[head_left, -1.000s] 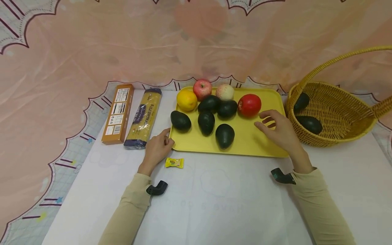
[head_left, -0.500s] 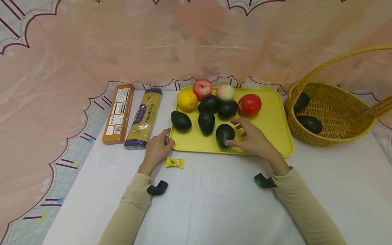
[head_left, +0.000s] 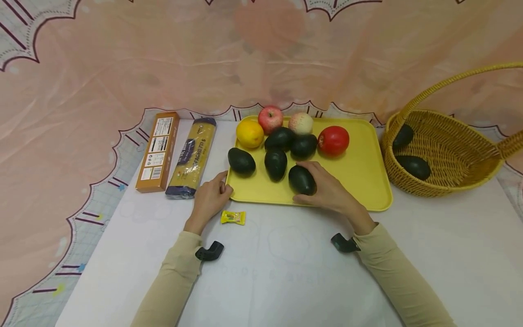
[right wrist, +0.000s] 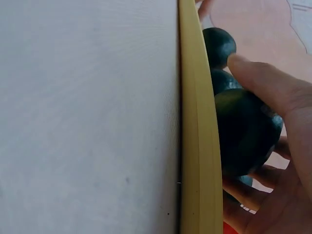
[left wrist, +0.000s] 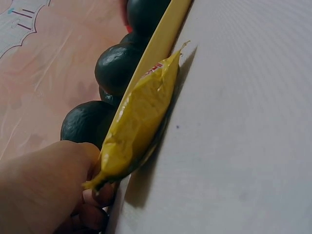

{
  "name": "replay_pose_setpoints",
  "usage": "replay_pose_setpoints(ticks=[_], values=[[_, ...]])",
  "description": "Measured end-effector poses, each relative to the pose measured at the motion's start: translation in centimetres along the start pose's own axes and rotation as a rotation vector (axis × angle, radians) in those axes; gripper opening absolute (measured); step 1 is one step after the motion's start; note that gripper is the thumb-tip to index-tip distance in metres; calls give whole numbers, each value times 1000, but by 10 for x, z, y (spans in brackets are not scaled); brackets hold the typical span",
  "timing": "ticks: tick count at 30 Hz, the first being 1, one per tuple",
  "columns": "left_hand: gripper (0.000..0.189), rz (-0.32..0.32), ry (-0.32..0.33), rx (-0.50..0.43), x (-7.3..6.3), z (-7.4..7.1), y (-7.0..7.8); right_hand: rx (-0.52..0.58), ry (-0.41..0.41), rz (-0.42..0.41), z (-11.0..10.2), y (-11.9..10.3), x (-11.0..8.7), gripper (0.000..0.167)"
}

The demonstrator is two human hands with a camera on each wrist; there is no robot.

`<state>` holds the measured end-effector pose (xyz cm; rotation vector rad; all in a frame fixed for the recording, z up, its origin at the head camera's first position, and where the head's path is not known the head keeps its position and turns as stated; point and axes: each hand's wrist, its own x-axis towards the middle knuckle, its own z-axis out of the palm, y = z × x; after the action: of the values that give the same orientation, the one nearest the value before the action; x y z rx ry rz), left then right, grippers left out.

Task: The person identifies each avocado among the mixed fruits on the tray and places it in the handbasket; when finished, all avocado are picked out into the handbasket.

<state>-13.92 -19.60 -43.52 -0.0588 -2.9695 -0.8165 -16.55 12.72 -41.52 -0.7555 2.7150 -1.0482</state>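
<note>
My right hand (head_left: 328,188) grips a dark green avocado (head_left: 301,180) near the front of the yellow tray (head_left: 359,181), thumb on the near side and fingers on the far side. In the right wrist view the same avocado (right wrist: 248,131) sits between thumb and fingers, just behind the tray's rim. My left hand (head_left: 210,198) pinches the tray's front left corner, its fingers curled at the edge. Several more avocados, one of them this avocado (head_left: 275,164), lie on the tray with a lemon (head_left: 249,133), an apple (head_left: 270,119), a pale peach (head_left: 301,123) and a red pomegranate (head_left: 333,141).
A wicker basket (head_left: 453,159) with a tall handle stands to the right, two avocados (head_left: 413,167) inside. Left of the tray lie a spaghetti pack (head_left: 191,159) and a brown box (head_left: 157,154). A small yellow wrapped candy (head_left: 233,217) lies before the tray.
My right hand has moved left from beside the pomegranate to the front avocado and closed round it, turning it slightly. My left hand has stayed at the tray corner.
</note>
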Motion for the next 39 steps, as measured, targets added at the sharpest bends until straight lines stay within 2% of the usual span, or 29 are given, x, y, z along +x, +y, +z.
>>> replay_pose_setpoints(ticks=[8, 13, 20, 28, 39], values=[[47, -1, 0, 7, 0, 0, 0, 34, 39, -15, -5, 0, -3, 75], [47, 0, 0, 15, 0, 0, 0, 46, 58, 6, -14, -1, -5, 72], [48, -2, -2, 15, 0, 0, 0, 67, 62, 90, -29, 1, -8, 73], [48, 0, -1, 21, 1, 1, -1, 101, 131, 54, -48, 7, -13, 72], [48, -3, -4, 25, 1, 1, -1, 115, 200, 100, -76, 19, -23, 62]])
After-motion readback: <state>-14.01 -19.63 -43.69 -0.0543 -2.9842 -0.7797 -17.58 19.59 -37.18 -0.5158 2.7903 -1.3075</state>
